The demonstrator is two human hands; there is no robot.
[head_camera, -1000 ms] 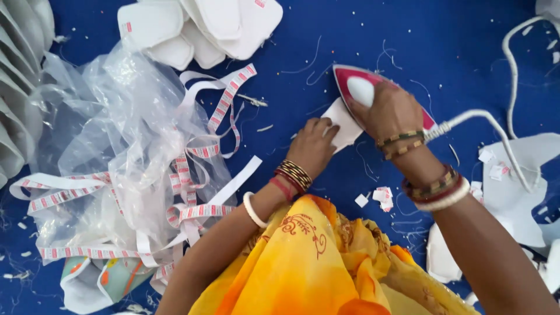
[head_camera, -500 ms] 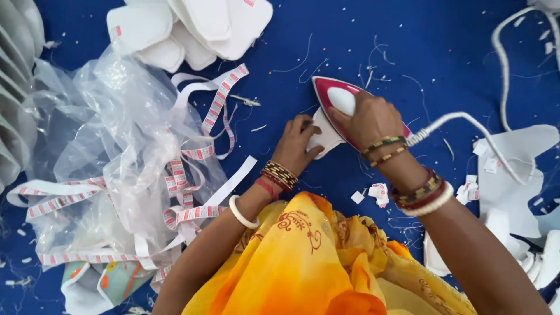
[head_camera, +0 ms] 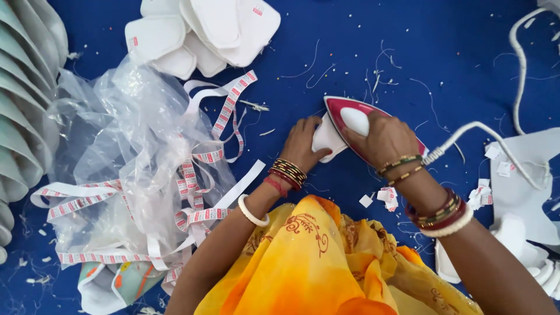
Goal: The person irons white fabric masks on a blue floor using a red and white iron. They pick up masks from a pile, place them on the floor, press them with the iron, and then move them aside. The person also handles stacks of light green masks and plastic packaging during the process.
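Pressing one small white fabric piece (head_camera: 326, 139) with a red-and-white electric iron (head_camera: 361, 125) on the blue cloth-covered bench (head_camera: 326, 52).

My right hand (head_camera: 385, 137) is wrapped around the iron's white handle; my left hand (head_camera: 303, 143) lies with fingers spread flat on the piece, pinning it just beside the iron's tip. As I judge it, doing this well means keeping those fingers clear of the hot edge and the fabric taut, gliding without dragging the white cord (head_camera: 496, 146). I count one iron, one piece under it, one stack of white padded pieces (head_camera: 204, 29) at the top whose number I cannot tell, and one crumpled clear plastic bag (head_camera: 128, 146) tangled with red-printed white label tape (head_camera: 198, 169).
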